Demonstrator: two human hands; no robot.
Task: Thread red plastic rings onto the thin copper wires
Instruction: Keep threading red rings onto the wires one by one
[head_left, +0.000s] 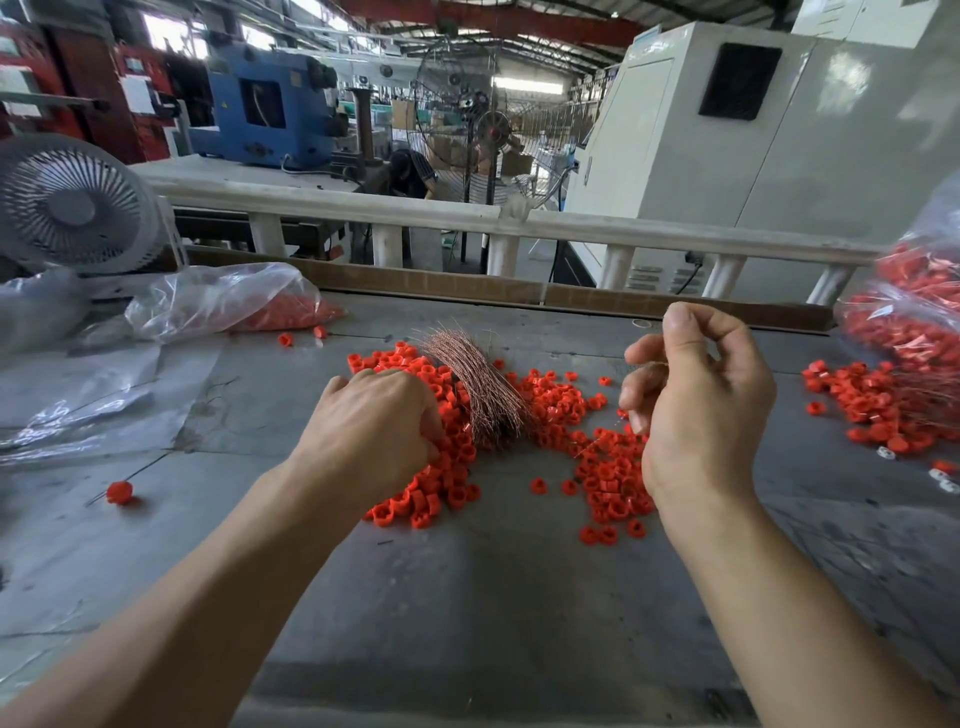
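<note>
A heap of small red plastic rings (602, 467) is spread over the grey table (467, 597). A bundle of thin copper wires (475, 382) lies across the heap. My left hand (371, 431) is down in the rings beside the bundle, fingers curled into the pile; what they hold is hidden. My right hand (696, 400) is raised over the right side of the heap, with thumb and fingers pinching a single thin copper wire that trails down toward the rings.
A clear plastic bag with red rings (234, 301) lies at the left, a small white fan (72, 208) behind it. Another bag of rings (914, 312) and a second red pile (872, 405) sit at the right. One lone ring (119, 492) lies front left.
</note>
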